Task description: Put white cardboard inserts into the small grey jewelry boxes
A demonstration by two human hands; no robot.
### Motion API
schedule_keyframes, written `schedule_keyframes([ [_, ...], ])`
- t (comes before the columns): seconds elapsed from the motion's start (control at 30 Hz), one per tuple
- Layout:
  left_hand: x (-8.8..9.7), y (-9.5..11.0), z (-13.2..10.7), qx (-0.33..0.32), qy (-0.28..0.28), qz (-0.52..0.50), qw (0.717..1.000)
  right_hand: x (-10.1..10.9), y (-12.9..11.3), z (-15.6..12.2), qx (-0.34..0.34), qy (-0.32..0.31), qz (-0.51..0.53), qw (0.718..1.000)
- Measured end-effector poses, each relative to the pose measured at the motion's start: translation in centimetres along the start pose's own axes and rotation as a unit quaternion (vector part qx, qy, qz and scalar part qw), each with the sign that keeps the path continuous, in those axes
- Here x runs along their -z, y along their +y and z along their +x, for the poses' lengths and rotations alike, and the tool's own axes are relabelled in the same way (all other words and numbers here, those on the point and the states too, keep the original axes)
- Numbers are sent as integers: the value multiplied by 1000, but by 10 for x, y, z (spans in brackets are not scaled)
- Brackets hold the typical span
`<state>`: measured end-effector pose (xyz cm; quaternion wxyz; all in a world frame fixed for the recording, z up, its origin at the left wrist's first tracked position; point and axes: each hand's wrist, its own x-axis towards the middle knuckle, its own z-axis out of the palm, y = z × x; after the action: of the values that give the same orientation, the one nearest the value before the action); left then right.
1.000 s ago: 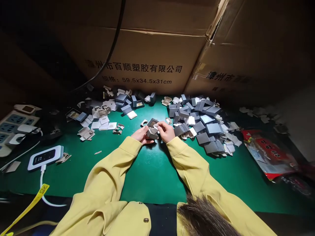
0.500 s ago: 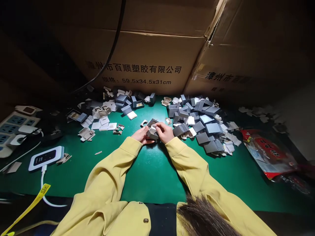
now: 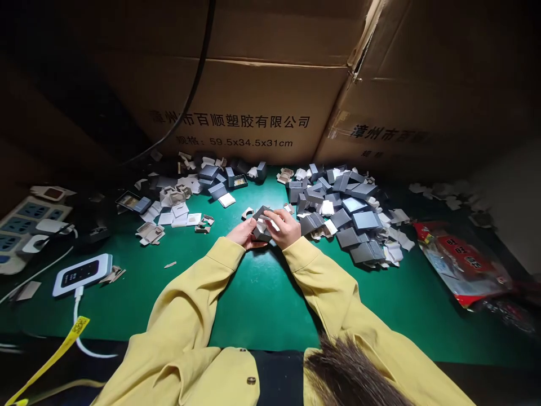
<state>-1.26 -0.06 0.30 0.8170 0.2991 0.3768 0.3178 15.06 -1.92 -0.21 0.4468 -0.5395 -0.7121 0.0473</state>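
A small dark grey box [image 3: 262,213] is held between my two hands over the middle of the green tabletop. My left hand [image 3: 244,233] is closed round its left side, the thumb along the near face. Over the opening lies my right hand [image 3: 285,228], its fingers bent onto the box and a pale cardboard piece at its front. Whether the right fingers grip that piece or just press on it, I cannot tell. The inside of the box is mostly hidden by my fingers. Just behind my left hand lies a small white card scrap [image 3: 247,213].
To the right is a heap of grey boxes [image 3: 367,221] with pale card pieces. More boxes [image 3: 209,171] and folded card inserts [image 3: 174,194] lie at the back left. A white device with a cable [image 3: 82,274], a power strip [image 3: 26,220] and a red plastic bag [image 3: 465,259] flank the table. Large cartons [image 3: 236,90] stand behind.
My right hand has shifted from pinching the pale piece at the box's opening to lying further over the box, fingers more extended. My left hand keeps its hold.
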Motion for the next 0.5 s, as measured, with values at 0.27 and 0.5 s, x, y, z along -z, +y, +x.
schedule_keyframes([
  [0.27, -1, 0, -1, -28, -1, 2, 1000, 1, -2, 1, 26, -45, 17, 999],
  [0.5, -5, 1, -4, -39, -10, 18, 999, 4, -2, 7, 65, -93, -55, 992],
])
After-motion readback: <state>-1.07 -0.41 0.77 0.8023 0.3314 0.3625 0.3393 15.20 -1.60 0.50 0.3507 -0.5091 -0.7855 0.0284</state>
